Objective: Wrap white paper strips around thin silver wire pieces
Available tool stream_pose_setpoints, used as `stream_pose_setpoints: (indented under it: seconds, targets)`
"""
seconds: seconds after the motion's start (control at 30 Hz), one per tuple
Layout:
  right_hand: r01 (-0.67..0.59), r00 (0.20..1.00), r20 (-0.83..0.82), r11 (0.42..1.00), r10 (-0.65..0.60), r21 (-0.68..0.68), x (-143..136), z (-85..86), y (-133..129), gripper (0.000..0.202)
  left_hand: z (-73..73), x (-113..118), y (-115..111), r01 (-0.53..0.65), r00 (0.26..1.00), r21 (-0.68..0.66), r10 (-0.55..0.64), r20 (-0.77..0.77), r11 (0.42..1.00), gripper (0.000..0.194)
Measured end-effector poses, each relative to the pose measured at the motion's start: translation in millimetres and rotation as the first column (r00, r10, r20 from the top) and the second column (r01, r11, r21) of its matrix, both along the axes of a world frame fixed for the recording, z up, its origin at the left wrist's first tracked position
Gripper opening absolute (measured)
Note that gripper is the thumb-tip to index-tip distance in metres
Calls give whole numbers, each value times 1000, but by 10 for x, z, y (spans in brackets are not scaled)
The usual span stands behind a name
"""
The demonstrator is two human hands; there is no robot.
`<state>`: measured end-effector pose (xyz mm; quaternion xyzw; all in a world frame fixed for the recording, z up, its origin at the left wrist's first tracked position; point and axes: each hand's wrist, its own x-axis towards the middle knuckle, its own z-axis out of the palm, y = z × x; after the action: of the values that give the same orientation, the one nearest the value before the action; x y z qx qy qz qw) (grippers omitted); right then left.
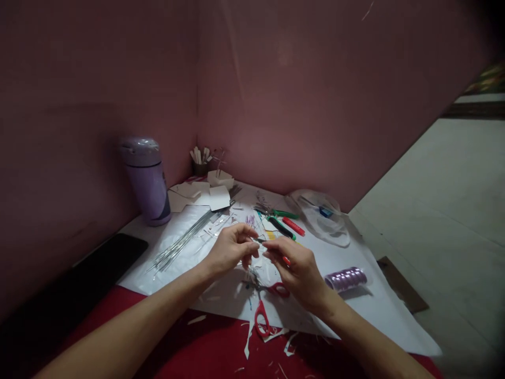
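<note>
My left hand (pixel 235 245) and my right hand (pixel 295 265) meet fingertip to fingertip above the white sheet. Both are closed in a pinch. A small, thin dark piece (pixel 260 240) shows between the fingertips, too small to name. Just below the hands lie scissors (pixel 262 319) with red handles, their blades partly covered by scraps. Beyond the fingers are a small bundle of purple strands (pixel 250 220), pliers with green and black handles (pixel 281 227), and a red cutter-like tool (pixel 293 226).
A bundle of thin wires (pixel 183 239) lies left on clear plastic, near a purple tumbler (pixel 147 184) and a black flat object (pixel 118 250). White card pieces (pixel 219 198) sit behind. At right are a purple ribbon spool (pixel 346 278) and a clear plastic bag (pixel 329 223). Walls close the corner.
</note>
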<state>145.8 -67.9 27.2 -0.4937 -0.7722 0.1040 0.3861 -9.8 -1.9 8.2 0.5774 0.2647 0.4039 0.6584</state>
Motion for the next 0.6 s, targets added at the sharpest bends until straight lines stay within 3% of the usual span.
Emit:
stream_pose_setpoints:
  seconds: [0.1,0.27,0.47,0.6]
  targets:
    - [67,997,-47,998,-67,-6,23,-55,-19,12,-6,16,-24,12,996,-39,-8,88,999,30]
    - [107,928,-328,968,-178,-225,-14,-127,-99,15,-33,46,-53,92,985,-134,-70,158,987,29]
    - [-70,764,-601,896,-235,-439,-23,-132,-86,26,-75,57,-53,88,993,-285,-59,107,954,25]
    - [-175,640,-715,852,-282,-493,30,-131,-41,33,-69,48,-40,66,994,-313,-36,100,948,24]
